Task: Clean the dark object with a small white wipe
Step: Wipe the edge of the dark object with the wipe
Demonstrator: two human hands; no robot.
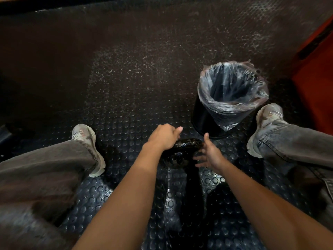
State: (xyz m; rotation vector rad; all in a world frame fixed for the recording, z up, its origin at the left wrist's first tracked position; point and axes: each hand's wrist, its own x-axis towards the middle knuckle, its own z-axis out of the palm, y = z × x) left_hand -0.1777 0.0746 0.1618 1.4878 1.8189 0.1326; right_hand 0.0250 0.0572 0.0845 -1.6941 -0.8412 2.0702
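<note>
A dark, shiny, rounded object (pixel 187 150) stands on the studded rubber floor between my feet. My left hand (pixel 163 137) lies over its upper left part, fingers curled down round it and thumb sticking out. At the object's right side my right hand (pixel 210 154) is spread, fingers straight and splayed toward the object, thumb up. I see no white wipe in either hand; it may be hidden.
A black waste bin (pixel 203 118) with a clear plastic liner stands just beyond the object to the right. My two feet in pale sneakers (pixel 90 141) (pixel 264 120) flank the spot. A red surface (pixel 315 78) rises at the far right.
</note>
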